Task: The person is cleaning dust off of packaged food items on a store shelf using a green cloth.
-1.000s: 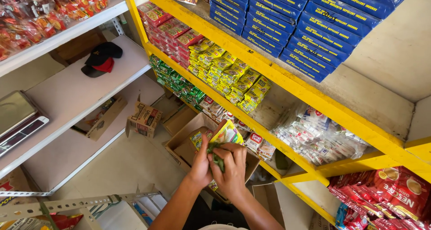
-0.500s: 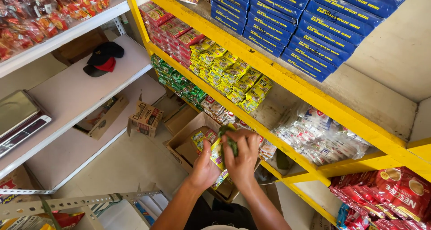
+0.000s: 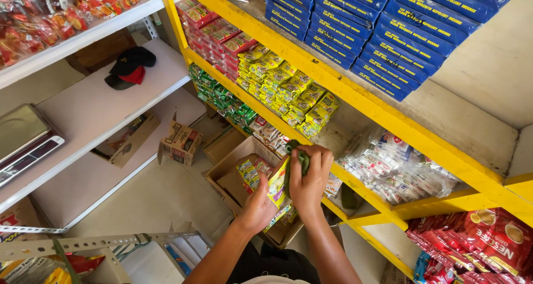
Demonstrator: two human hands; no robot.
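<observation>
Hands meet in front of the yellow metal shelving (image 3: 355, 95), both closed on a stack of small yellow-and-green sachets (image 3: 279, 183) held upright between them. The left hand (image 3: 258, 205) grips the stack from below and behind, its fingers wrapped round the lower edge, while the right hand (image 3: 310, 176) clamps the upper part, fingers curled over the top and pressing a dark green strip against the packets. The stack hangs above an open brown cardboard box (image 3: 233, 170) on the floor, which holds more packets of the same yellow kind (image 3: 248, 172). Just beyond the hands, on the yellow shelf, stand rows of matching yellow sachets (image 3: 288, 92), with red packets (image 3: 214, 31) farther along and green ones (image 3: 222, 98) on the level beneath. Flat blue cartons (image 3: 388, 23) fill the shelf above, and clear bags of small white items (image 3: 400, 170) lie to the right. On the left, a white shelf board (image 3: 83, 112) carries a black-and-red cap (image 3: 129, 66) and a grey weighing scale (image 3: 25, 142). A smaller printed cardboard box (image 3: 180, 144) sits open on the pale floor (image 3: 150, 201).
</observation>
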